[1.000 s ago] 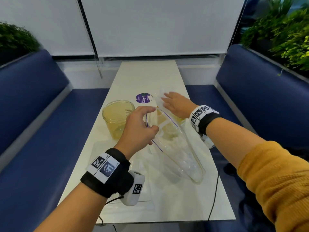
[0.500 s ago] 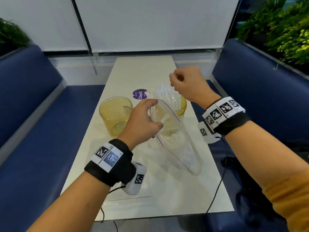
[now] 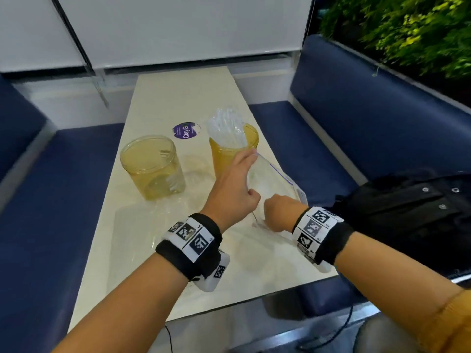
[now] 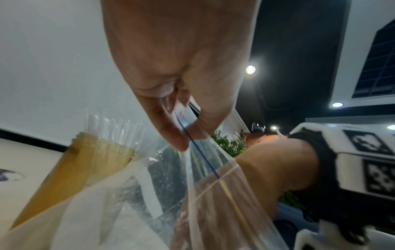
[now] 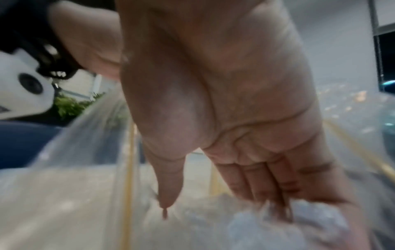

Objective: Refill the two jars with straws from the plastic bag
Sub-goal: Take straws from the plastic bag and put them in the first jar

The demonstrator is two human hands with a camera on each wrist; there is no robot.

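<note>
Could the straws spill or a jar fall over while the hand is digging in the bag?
Maybe. The right hand reaches inside the plastic bag, whose edge the left hand pinches, right beside the jar with straws. A tug on the bag could nudge that jar. Its straws stick out well above the rim, so a knock might scatter them. The empty jar stands apart and looks safer.

I'm sitting in a café booth: a long pale tabletop point(image 3: 183, 98) between two blue padded benches point(image 3: 369, 118), leafy plants point(image 3: 407, 29) behind one, a branded sticker point(image 3: 185, 130) on top.
</note>
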